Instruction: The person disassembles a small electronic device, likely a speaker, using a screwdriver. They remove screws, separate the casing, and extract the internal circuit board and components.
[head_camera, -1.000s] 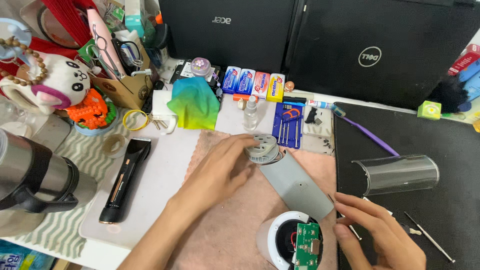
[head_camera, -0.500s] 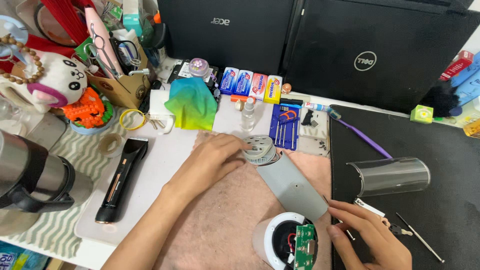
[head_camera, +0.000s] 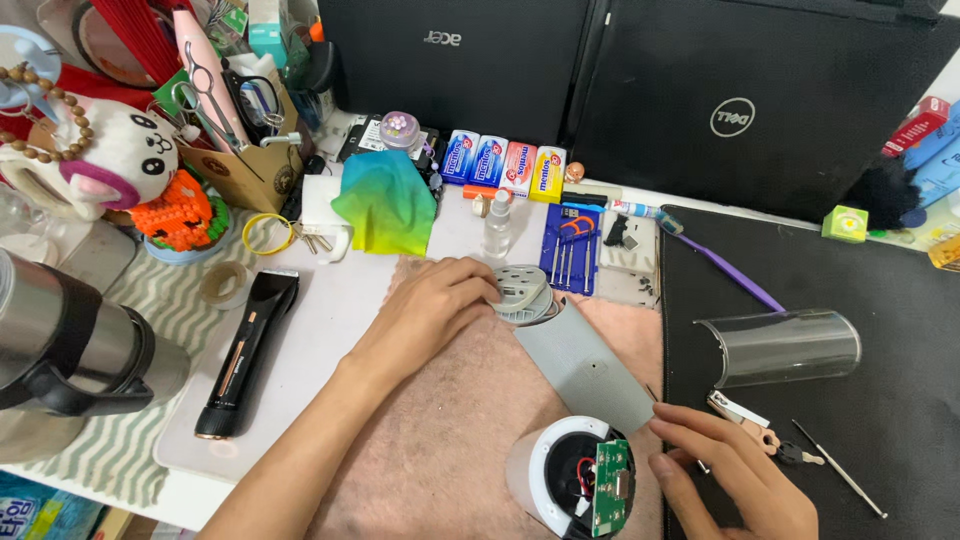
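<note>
My left hand (head_camera: 432, 305) rests on the pink cloth (head_camera: 450, 440), its fingertips touching the round vented grey cap (head_camera: 524, 292) at the top of a long grey cylinder body (head_camera: 585, 370) lying on the cloth. My right hand (head_camera: 728, 478) lies at the lower right with its fingers at the cylinder's lower end, beside a white round base (head_camera: 560, 485) whose open inside shows a green circuit board (head_camera: 610, 488) and wires. The right hand's fingers are apart and grip nothing that I can see.
A clear plastic tube (head_camera: 780, 347) lies on the black mat (head_camera: 900, 300), with small tools and a thin rod near it. A black trimmer (head_camera: 243, 352) sits on the left, a steel flask (head_camera: 60, 340) beyond it. Two shut laptops stand behind, with clutter along the back.
The view has shifted slightly. My left hand stays on the grey cap. My right hand has slid a little towards the cylinder's lower end.
</note>
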